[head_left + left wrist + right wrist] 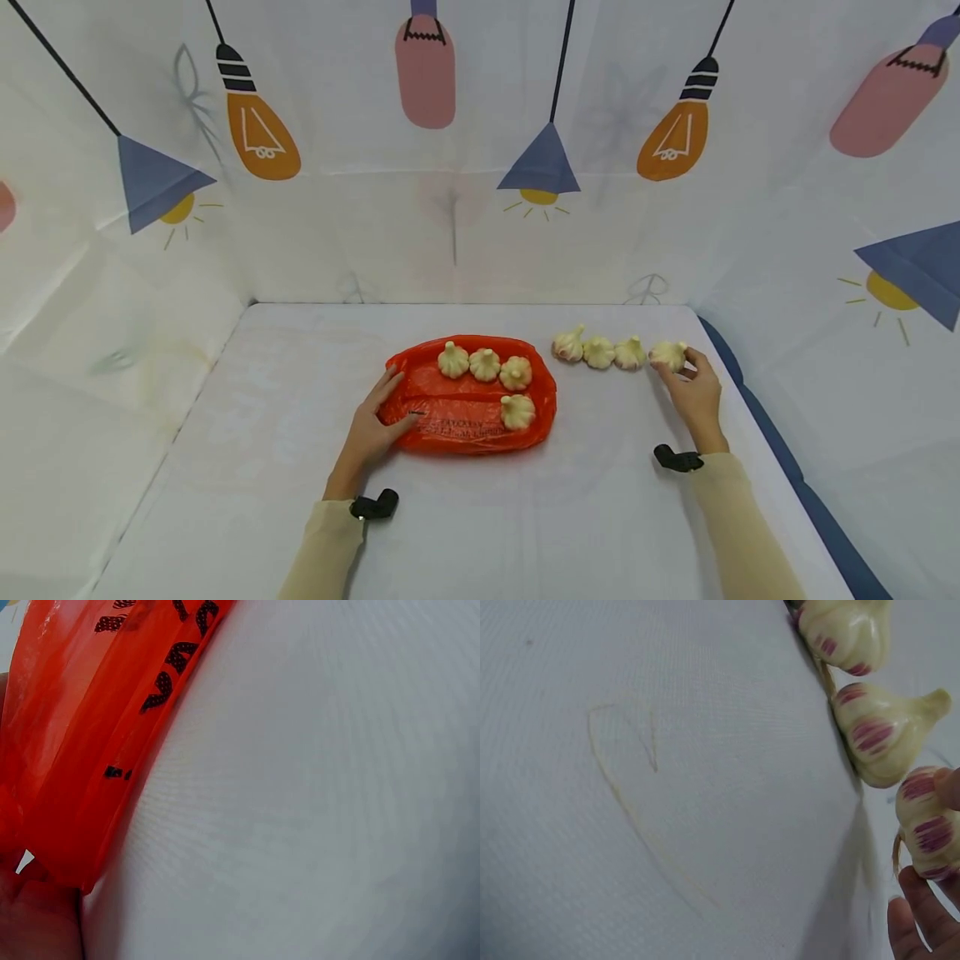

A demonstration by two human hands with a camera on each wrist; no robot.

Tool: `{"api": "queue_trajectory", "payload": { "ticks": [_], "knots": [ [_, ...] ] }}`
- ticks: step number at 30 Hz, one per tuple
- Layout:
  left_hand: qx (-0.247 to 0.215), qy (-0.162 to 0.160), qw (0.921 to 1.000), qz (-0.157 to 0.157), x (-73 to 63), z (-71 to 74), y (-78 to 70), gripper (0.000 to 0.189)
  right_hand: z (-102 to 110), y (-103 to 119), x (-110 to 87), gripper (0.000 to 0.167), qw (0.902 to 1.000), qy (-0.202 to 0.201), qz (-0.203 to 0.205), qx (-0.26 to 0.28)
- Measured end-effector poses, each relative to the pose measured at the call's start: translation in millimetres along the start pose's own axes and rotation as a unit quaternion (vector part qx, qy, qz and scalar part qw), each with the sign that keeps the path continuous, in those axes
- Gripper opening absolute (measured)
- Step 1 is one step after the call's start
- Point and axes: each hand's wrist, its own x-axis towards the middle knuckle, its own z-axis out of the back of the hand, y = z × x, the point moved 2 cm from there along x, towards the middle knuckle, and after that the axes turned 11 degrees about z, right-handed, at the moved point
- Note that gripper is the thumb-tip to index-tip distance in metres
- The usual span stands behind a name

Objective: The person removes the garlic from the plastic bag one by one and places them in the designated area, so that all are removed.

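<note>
At the right end of a row of garlic bulbs, my right hand (697,398) pinches a garlic bulb (666,355) between thumb and fingers. In the right wrist view, that purple-streaked bulb (933,834) is beside another garlic bulb (877,735) of the row. My left hand (371,427) rests at the left edge of a red plastic bag (442,392), its fingers spread and its thumb over the near part. Black print marks the bag (82,750) in the left wrist view, where only a little of the hand shows. Several garlic bulbs (484,364) lie on the bag.
Beyond the bag's right side, the row's other garlic bulbs (598,352) lie on the white table (585,517). Patterned cloth walls (465,225) stand behind and at both sides. Dark blue fabric (772,442) runs along the table's right edge.
</note>
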Motion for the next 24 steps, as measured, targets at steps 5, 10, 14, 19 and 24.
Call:
{"api": "queue_trajectory", "payload": {
  "ticks": [5,10,14,19,24],
  "knots": [
    [-0.007,0.000,1.0000,-0.003,0.6,-0.7,1.1,0.081,-3,-5,0.2,0.069,0.9996,0.022,-0.018,-0.002],
    [0.000,-0.001,1.0000,-0.003,0.9,-0.7,2.3,0.081,-6,-8,1.9,0.071,0.9992,0.030,-0.025,-0.010],
    [0.002,-0.003,1.0000,-0.004,0.8,-0.8,1.9,0.080,-7,-9,5.5,0.071,0.9992,0.030,-0.022,-0.013],
    [0.000,-0.005,1.0000,0.000,0.5,-1.3,2.9,0.080,-8,-9,10.4,0.071,0.9988,0.044,-0.017,-0.017],
    [-0.002,-0.003,1.0000,0.004,0.0,-1.7,2.7,0.080,-9,-10,15.1,0.072,0.9976,0.064,-0.017,-0.022]
  ]
}}
